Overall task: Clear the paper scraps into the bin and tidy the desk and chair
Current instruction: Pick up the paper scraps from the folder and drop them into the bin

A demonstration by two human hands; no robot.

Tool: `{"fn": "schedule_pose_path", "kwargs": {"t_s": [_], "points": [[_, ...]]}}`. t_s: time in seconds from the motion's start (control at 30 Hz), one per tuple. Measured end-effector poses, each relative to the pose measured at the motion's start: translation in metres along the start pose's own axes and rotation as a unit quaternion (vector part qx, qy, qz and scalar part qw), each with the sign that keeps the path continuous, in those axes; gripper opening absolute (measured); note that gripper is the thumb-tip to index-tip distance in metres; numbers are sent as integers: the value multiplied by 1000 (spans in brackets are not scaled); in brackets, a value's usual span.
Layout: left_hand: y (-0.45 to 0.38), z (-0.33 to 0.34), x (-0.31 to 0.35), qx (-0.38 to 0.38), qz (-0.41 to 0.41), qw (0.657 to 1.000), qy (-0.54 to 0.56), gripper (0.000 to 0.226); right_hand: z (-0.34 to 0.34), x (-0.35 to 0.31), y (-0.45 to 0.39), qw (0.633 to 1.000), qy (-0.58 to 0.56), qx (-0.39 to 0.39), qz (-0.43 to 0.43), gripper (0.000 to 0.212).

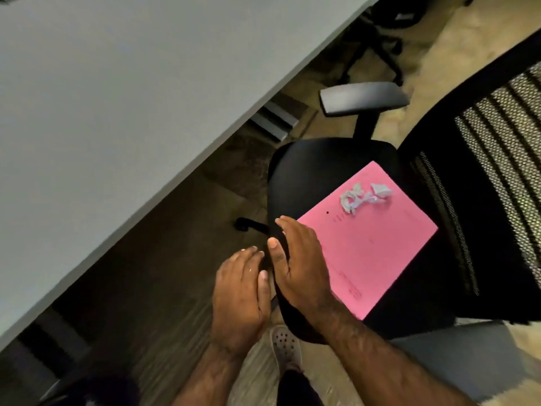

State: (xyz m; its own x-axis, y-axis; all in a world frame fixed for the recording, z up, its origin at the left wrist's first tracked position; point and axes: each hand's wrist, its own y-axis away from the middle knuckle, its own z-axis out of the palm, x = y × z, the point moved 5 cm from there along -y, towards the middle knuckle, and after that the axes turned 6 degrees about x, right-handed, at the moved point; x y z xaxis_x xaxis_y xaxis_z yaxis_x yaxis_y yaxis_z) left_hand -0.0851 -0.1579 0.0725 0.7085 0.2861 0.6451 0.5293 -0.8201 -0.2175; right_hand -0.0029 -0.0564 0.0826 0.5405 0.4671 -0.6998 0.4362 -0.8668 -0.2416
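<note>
Your desk point(102, 98) looks bare, but the scraps point(363, 197) sit on the pink folder point(371, 244) on the chair point(307, 171); left hand point(240, 297) and right hand point(301, 265) hold nothing, fingers loose.

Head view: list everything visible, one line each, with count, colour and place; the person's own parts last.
desk: one, grey, upper left
office chair: one, black, mesh back, centre right
armrest: one, grey-black, far side of the seat
pink sheet: one, flat on the seat
paper scraps: small pile, white, on the pink sheet
second chair base: one, black, top background
shoe: one, pale, perforated, on floor
left hand: open, empty, beside the seat's edge
right hand: open, empty, over the seat's near corner
</note>
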Motion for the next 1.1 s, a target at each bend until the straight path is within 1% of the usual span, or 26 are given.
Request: {"fn": "schedule_pose_path", "kwargs": {"t_s": [0.1, 0.17, 0.33, 0.43, 0.53, 0.63, 0.67, 0.73, 0.83, 0.9, 0.97, 1.03, 1.1], "points": [[-32, 39, 28, -24, 28, 999, 3, 41, -26, 44, -22, 998, 43, -8, 40, 59], [-52, 66, 43, -41, 45, 998, -6, 44, -41, 73, -33, 996, 67, -2, 57, 63], [-96, 137, 71, -120, 64, 988, -72, 66, -69, 143, -59, 988, 115, 28, 101, 63], [-118, 180, 80, -161, 86, 979, -87, 78, -77, 188, -77, 980, 166, 12, 113, 67], [-141, 217, 86, -178, 126, 972, -84, 86, -83, 229, -94, 970, 200, -3, 136, 73], [-161, 248, 88, -208, 154, 959, -111, 92, -85, 257, -113, 964, 226, -9, 141, 70], [-164, 258, 89, -220, 174, 950, -135, 89, -83, 263, -119, 963, 232, -15, 136, 67], [-166, 271, 94, -221, 218, 935, -172, 74, -77, 270, -128, 963, 237, -36, 120, 62], [-164, 274, 97, -163, 247, 935, -196, 43, -66, 271, -127, 964, 250, -58, 66, 51], [-160, 273, 95, -140, 260, 934, -203, 30, -60, 266, -120, 961, 269, -58, 12, 40], [-154, 271, 91, -138, 273, 930, -205, 23, -57, 261, -112, 960, 275, -46, -18, 36], [-148, 266, 86, -147, 277, 926, -211, 21, -55, 259, -105, 961, 274, -30, -30, 35], [-142, 258, 77, -159, 254, 929, -219, 23, -53, 259, -97, 960, 277, -19, -41, 34]]}}
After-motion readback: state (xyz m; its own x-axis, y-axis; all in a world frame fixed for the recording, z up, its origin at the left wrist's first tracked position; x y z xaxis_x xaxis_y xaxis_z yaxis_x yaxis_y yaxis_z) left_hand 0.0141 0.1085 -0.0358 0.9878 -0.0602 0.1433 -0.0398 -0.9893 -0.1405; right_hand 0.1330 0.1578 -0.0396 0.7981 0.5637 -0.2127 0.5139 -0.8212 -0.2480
